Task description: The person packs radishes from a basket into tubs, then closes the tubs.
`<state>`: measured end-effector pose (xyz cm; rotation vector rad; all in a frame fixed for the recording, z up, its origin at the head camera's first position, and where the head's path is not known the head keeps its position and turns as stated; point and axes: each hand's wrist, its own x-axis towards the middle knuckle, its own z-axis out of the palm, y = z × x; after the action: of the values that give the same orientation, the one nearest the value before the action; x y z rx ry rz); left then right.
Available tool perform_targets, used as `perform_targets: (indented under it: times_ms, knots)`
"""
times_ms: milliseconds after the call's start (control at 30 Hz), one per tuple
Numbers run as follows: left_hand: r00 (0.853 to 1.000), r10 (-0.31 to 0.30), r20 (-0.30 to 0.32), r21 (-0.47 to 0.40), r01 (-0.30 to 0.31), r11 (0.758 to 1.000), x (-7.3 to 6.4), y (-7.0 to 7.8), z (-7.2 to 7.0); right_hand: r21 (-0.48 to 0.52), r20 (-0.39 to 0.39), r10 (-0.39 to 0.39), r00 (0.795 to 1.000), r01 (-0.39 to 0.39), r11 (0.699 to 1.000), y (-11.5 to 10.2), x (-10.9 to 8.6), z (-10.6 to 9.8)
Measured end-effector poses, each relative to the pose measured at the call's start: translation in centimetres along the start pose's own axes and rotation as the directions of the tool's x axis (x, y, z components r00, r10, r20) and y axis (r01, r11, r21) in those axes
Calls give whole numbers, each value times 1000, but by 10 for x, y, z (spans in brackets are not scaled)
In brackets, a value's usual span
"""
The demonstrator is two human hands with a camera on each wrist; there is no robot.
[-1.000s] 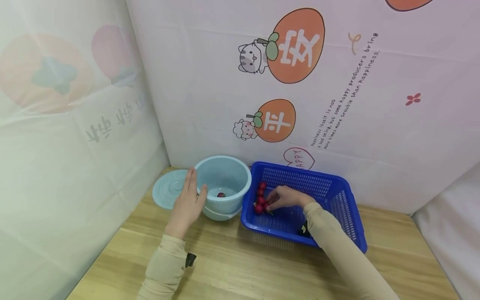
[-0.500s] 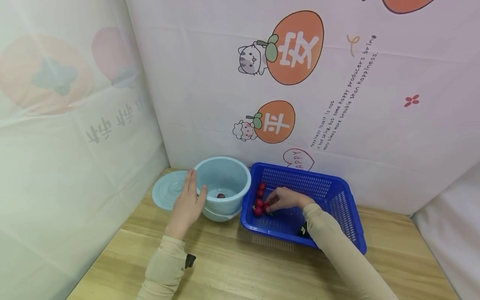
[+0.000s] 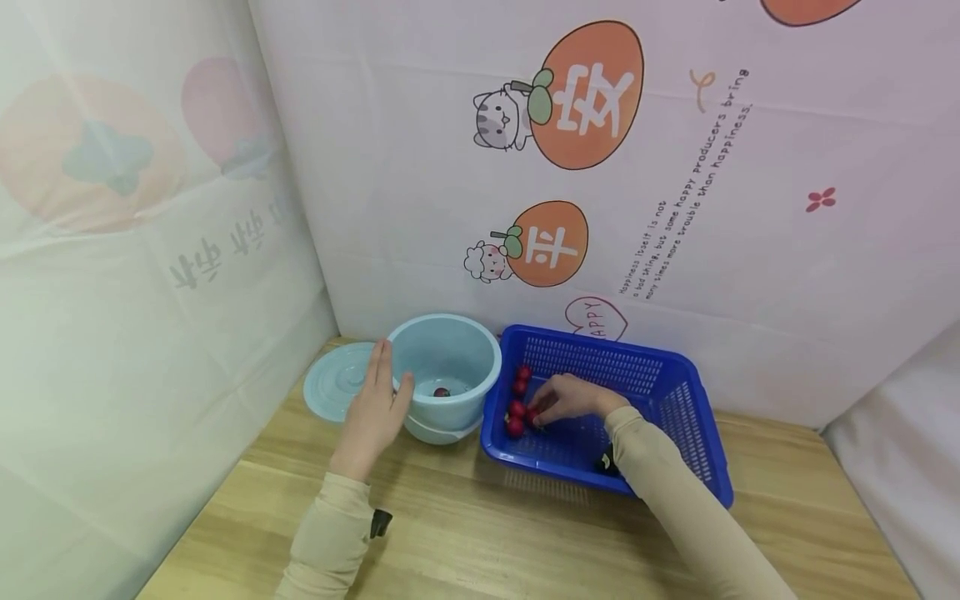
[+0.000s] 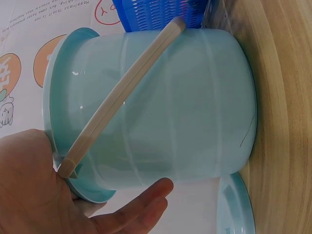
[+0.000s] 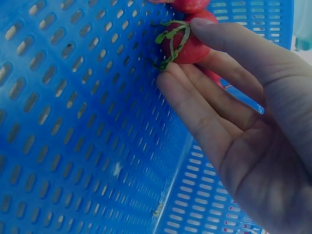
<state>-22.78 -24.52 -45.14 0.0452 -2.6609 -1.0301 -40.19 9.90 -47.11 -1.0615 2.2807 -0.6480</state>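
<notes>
Inside a blue plastic basket (image 3: 600, 482), my right hand (image 3: 573, 396) pinches a cherry tomato (image 5: 187, 46) between thumb and fingertips; its green calyx shows in the right wrist view. Several other red cherry tomatoes (image 3: 516, 408) lie in a row along the basket's left side. My left hand (image 3: 375, 417), fingers straight, rests against the left side of a light blue bucket (image 3: 450, 408) near its rim. That bucket stands upright, uncovered, with one small red tomato (image 3: 442, 392) at its bottom. The left wrist view shows the bucket's beige handle (image 4: 122, 95) hanging down its side.
A light blue lid (image 3: 333, 383) lies on the wooden table (image 3: 480, 542) left of the bucket. Basket and bucket stand side by side against a white printed cloth (image 3: 405, 167) at the back. Another white cloth (image 3: 150, 333) hangs at the left.
The tomatoes along the basket's left side have shifted slightly, leaving a wider gap in the row. Both hands stay almost where they were.
</notes>
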Motion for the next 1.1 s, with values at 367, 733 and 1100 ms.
perform_targets:
  times_ms: [367,733,1100]
  knots:
    - [1000,3,1,1,-3,1000,3,0,1,1,-18,-26,1000,26,1000,2,-1,-1]
    - [1000,-4,1,-4,4,1000,1,0,2,42,-75,-88,993,92,995,3,-3,-8]
    - [1000,-15,4,0,15,1000,1,1,1,175,-171,-121,978,150,973,-2,-9,-22]
